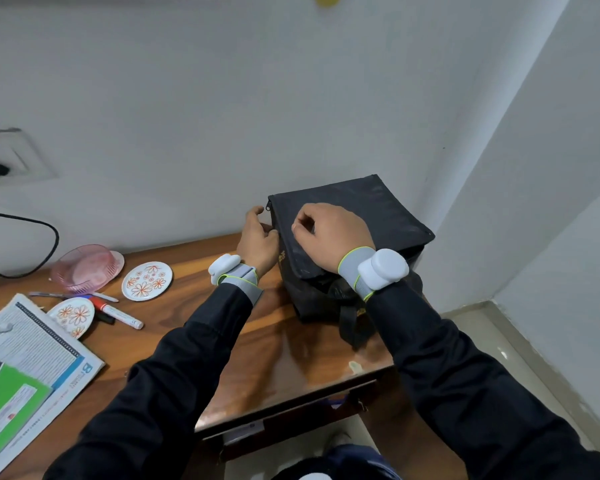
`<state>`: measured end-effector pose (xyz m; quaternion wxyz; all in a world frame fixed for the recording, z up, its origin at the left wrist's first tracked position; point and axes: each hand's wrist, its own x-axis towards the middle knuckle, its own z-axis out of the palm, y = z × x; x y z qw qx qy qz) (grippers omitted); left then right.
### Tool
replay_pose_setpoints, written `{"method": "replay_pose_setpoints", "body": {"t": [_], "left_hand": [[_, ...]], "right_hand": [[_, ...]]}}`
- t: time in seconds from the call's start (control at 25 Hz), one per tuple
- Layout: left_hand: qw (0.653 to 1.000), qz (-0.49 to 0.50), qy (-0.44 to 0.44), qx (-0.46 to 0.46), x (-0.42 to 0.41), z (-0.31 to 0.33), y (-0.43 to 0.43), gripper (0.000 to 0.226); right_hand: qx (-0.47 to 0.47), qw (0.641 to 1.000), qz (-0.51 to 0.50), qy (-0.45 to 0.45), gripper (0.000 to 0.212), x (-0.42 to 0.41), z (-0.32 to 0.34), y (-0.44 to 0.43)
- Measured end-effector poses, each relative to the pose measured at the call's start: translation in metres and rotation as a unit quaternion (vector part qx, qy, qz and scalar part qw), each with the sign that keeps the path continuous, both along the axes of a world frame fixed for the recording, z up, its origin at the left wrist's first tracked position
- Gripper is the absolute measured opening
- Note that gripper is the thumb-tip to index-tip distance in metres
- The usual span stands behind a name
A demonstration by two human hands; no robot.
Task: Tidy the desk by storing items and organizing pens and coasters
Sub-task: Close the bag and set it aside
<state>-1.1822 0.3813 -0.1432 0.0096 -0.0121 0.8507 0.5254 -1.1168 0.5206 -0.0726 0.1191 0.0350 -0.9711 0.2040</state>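
Head view: left hand (pixel 258 237) and right hand (pixel 329 233) pinch black fabric zip bag (pixel 368 202) at brown wooden desk's (pixel 284 348) far-right corner; 2 round floral coasters (pixel 147 280) (pixel 72 315) and pink plastic basket (pixel 84 268) lie left; white walls (pixel 257 98) behind.

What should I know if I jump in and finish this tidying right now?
Left hand grips the black bag at its zip corner; right hand pinches its top flap.
The bag stands at the right end of the desk.
Two flowered coasters, a marker, a pen and a tipped pink basket lie scattered on the left, beside papers.
Done: nothing visibly tidied.
Left: finish with the bag, stack coasters, gather pens.
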Motion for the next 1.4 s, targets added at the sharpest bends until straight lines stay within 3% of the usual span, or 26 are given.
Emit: {"method": "replay_pose_setpoints", "body": {"t": [0.16,0.36,0.52,0.64,0.8,1.0,1.24,1.32,1.4], "left_hand": [[0.997,0.020,-0.007,-0.074,-0.035,-0.001,0.003,0.040],[0.988,0.080,0.019,-0.134,-0.048,0.002,0.005,0.007],[0.979,0.056,0.064,-0.184,-0.037,0.002,0.003,0.014],[0.968,0.078,0.070,-0.226,-0.026,0.004,-0.007,0.007],[0.959,0.057,0.078,-0.267,-0.015,0.004,-0.018,0.006],[0.964,0.047,0.072,-0.251,-0.006,0.007,-0.016,0.006],[0.953,0.013,0.095,-0.287,0.017,0.019,-0.016,0.005],[0.955,-0.062,0.107,-0.270,0.036,0.027,-0.020,0.008],[0.939,-0.230,0.077,-0.242,0.056,0.035,-0.025,0.009]], "right_hand": [[0.007,0.998,0.058,0.002,0.016,-0.047,0.001,0.016],[0.069,0.988,0.135,-0.028,0.030,-0.100,0.002,0.020],[0.139,0.974,0.171,-0.061,0.035,-0.124,-0.011,0.009],[0.162,0.967,0.188,-0.050,0.027,-0.130,-0.020,-0.002],[0.117,0.980,0.159,-0.036,0.022,-0.136,-0.017,0.004],[0.128,0.958,0.241,-0.087,0.022,-0.128,-0.010,0.010],[0.072,0.979,0.176,-0.078,0.011,-0.126,-0.014,0.005],[0.063,0.990,0.116,-0.050,0.010,-0.128,-0.014,-0.003],[0.088,0.993,0.076,-0.032,0.010,-0.125,-0.016,-0.010]]}}
